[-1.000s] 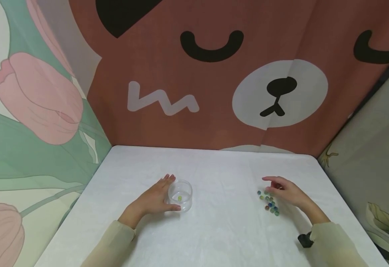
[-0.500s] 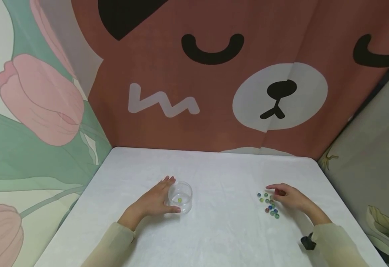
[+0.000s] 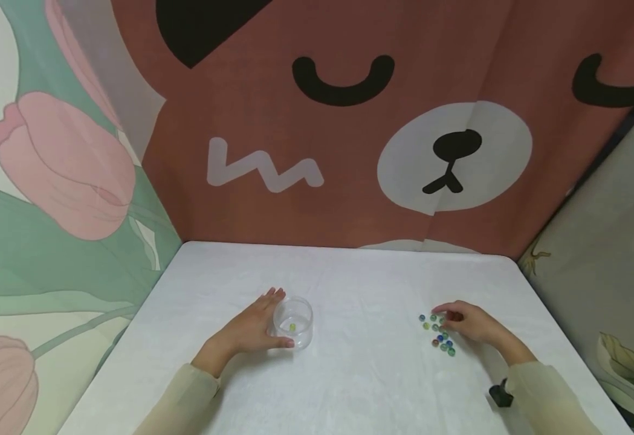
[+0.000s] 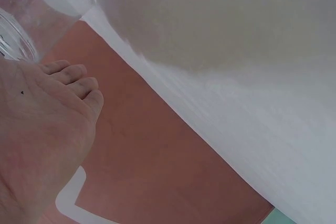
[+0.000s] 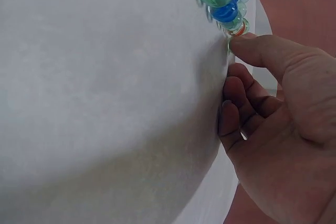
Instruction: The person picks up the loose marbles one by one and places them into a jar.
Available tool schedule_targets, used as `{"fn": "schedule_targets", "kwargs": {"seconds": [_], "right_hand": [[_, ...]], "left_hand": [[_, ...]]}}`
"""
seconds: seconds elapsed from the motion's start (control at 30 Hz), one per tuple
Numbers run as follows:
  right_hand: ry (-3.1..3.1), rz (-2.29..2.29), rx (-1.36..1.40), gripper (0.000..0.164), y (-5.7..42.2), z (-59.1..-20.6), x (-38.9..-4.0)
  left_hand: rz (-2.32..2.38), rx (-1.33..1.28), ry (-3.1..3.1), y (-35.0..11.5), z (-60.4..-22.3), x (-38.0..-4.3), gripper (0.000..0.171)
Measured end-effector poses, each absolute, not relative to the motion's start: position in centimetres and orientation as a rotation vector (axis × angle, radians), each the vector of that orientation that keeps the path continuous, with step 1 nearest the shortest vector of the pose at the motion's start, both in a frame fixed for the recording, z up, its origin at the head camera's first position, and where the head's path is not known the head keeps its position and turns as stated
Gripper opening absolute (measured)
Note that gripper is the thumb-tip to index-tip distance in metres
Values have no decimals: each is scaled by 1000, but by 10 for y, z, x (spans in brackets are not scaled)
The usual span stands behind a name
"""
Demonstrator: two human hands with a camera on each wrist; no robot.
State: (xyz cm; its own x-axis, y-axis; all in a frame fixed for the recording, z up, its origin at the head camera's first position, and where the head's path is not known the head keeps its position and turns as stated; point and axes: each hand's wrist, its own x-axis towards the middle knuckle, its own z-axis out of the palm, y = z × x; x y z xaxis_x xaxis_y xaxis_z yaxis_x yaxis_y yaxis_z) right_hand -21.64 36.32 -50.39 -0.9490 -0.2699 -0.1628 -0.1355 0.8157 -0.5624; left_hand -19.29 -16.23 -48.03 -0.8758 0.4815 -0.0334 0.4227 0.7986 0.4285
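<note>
A clear round plastic tub (image 3: 294,326) stands on the table with one yellow-green marble (image 3: 292,327) inside. My left hand (image 3: 248,323) holds the tub's left side, thumb along the front and fingers behind; the left wrist view has the palm (image 4: 47,108) at its wall. To the right lies a loose group of several glass marbles (image 3: 443,339), green, blue, yellowish and reddish-brown. My right hand (image 3: 471,320) is at the far side of this group, thumb and index finger around a green marble. In the right wrist view the thumb (image 5: 257,48) is beside the marbles, the other fingers curled. I cannot tell whether it pinches one.
A white cloth covers the table (image 3: 360,380). A brown curtain with a bear face (image 3: 273,217) hangs behind it, and a tulip-print curtain (image 3: 66,169) hangs at the left. A small black object (image 3: 500,396) sits beneath the right sleeve (image 3: 542,386).
My right hand has come down and toward me over the marbles, and its index finger has bent in toward the thumb. The left hand and the tub have stayed in place.
</note>
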Motion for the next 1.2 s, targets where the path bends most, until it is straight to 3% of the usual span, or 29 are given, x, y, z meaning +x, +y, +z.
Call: {"fn": "schedule_targets", "kwargs": {"seconds": [0.4,1.2], "right_hand": [[2818,-810,-251,11,364,-504,-218],[2830,-945,-311,17,334,-481,-212]], "left_hand": [[619,724,2861,-164,-484,-194,116],[588,699,2861,-164,-486,-194,116]]}}
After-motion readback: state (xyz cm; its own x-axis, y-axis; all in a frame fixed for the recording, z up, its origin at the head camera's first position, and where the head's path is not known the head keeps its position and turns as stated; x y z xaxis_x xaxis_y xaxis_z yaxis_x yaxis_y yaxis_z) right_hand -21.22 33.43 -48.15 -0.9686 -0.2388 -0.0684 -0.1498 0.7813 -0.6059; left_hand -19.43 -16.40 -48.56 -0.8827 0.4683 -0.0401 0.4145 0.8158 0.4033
